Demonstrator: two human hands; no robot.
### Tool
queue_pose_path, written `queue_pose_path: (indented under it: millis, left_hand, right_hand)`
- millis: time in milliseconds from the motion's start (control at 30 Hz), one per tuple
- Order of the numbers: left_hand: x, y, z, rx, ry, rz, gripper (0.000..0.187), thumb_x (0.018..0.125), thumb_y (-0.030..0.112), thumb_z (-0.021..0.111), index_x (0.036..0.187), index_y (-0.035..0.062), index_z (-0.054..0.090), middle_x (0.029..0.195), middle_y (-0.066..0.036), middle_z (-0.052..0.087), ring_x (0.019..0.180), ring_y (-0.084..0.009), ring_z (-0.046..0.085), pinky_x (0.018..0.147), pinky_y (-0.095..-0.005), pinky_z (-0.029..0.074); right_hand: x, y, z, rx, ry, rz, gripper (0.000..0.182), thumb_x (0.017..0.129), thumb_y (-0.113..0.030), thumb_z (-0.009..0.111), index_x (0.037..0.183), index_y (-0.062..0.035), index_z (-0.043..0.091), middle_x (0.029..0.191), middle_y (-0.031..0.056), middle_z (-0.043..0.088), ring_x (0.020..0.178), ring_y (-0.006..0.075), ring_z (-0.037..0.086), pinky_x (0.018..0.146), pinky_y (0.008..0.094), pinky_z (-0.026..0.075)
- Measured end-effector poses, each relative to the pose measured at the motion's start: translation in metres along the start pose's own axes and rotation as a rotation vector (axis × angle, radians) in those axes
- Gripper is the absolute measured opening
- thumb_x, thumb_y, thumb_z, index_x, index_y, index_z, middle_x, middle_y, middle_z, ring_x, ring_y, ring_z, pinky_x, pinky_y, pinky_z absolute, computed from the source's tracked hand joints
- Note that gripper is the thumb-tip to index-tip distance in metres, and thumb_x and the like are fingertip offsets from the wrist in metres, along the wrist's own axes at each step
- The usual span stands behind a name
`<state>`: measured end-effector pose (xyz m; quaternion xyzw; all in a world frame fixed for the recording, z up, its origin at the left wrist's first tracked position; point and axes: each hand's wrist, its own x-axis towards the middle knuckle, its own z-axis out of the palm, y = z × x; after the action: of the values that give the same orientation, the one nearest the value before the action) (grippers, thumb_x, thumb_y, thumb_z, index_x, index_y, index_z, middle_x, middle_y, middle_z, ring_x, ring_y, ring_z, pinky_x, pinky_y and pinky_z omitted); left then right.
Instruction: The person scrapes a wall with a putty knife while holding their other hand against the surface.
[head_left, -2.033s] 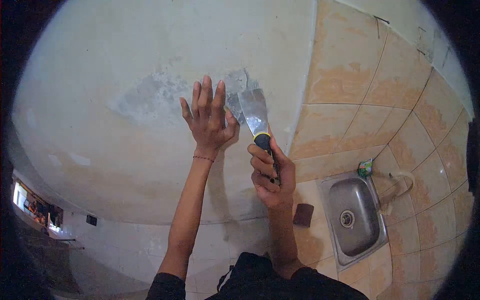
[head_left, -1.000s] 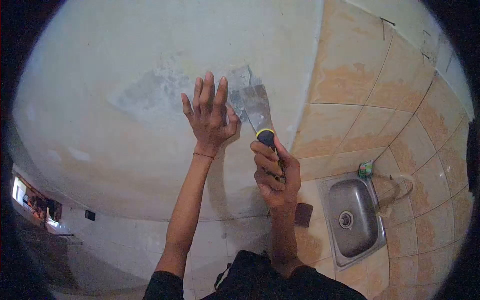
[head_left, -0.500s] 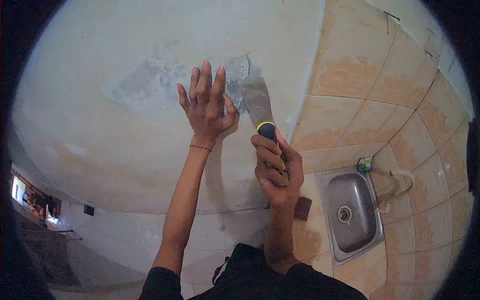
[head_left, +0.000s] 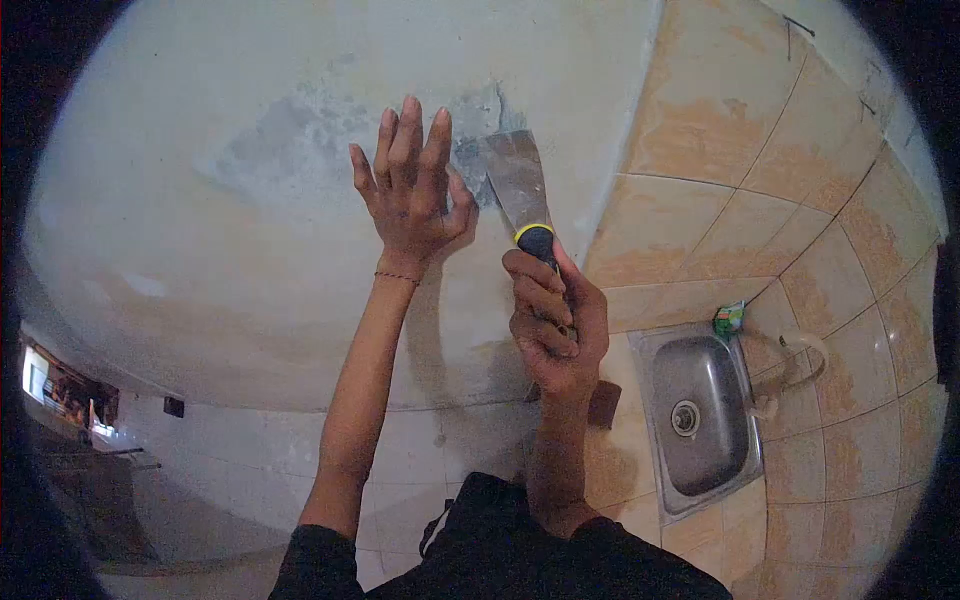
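Against the patchy wall [head_left: 240, 245], the left hand [head_left: 412, 215] was spread beside a putty knife [head_left: 521, 185], its handle [head_left: 535, 239] wrapped by the right hand [head_left: 560, 325]; the tool was probably light, thin-bladed, slightly springy, best held there.

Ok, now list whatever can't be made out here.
All in the head view:
Scraper: most of its handle is hidden by the right hand.
Left hand: its palm, and the wall behind it, are hidden by the back of the hand.
Brown block: partly hidden by the right forearm.
Green packet: print too small to read.
Things by the window: too small and blurred.
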<state>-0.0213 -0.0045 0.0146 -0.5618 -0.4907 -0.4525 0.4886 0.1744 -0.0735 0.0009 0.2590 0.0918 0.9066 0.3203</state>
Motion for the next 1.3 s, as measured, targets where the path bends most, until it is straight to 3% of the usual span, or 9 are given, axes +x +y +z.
queue_pose_path:
  millis: [467,667,767,1300]
  left_hand:
    - [-0.001,0.002,-0.001,0.007,-0.002,-0.01,0.064,0.083,0.029,0.049,0.145,0.0201,0.053,0.153,-0.007,0.046,0.145,-0.0238,0.037,0.125,-0.0494,0.005]
    - [-0.002,-0.001,-0.001,0.03,-0.039,0.016,0.061,0.087,0.03,0.048,0.147,0.0174,0.051,0.157,-0.011,0.041,0.146,-0.0273,0.035,0.124,-0.0483,0.002]
    - [-0.001,0.001,-0.001,0.002,-0.006,0.0,0.065,0.081,0.028,0.051,0.146,0.0202,0.052,0.153,-0.007,0.046,0.145,-0.0239,0.037,0.125,-0.0486,0.004]
    - [0.0,0.0,0.0,0.027,-0.001,0.003,0.066,0.081,0.027,0.05,0.147,0.0195,0.051,0.153,-0.008,0.045,0.145,-0.0248,0.036,0.125,-0.0502,0.005]
  right_hand:
    - [-0.001,-0.006,-0.009,-0.048,-0.029,0.01,0.023,0.109,-0.022,0.037,0.105,-0.0001,0.037,0.081,0.0053,0.036,0.055,0.008,0.038,0.026,0.0168,0.032]
    - [0.005,-0.007,-0.003,-0.009,-0.05,0.066,0.023,0.11,-0.023,0.036,0.099,-0.002,0.035,0.08,0.0047,0.035,0.054,0.0077,0.038,0.026,0.0165,0.032]
    - [-0.001,-0.003,-0.004,0.008,0.002,0.009,0.023,0.11,-0.023,0.035,0.098,-0.0029,0.035,0.081,0.0047,0.035,0.054,0.0076,0.037,0.026,0.0163,0.032]
    - [0.001,-0.001,0.003,0.036,0.014,0.028,0.027,0.11,-0.024,0.034,0.094,-0.0026,0.033,0.081,0.0049,0.035,0.053,0.0076,0.037,0.025,0.0165,0.033]
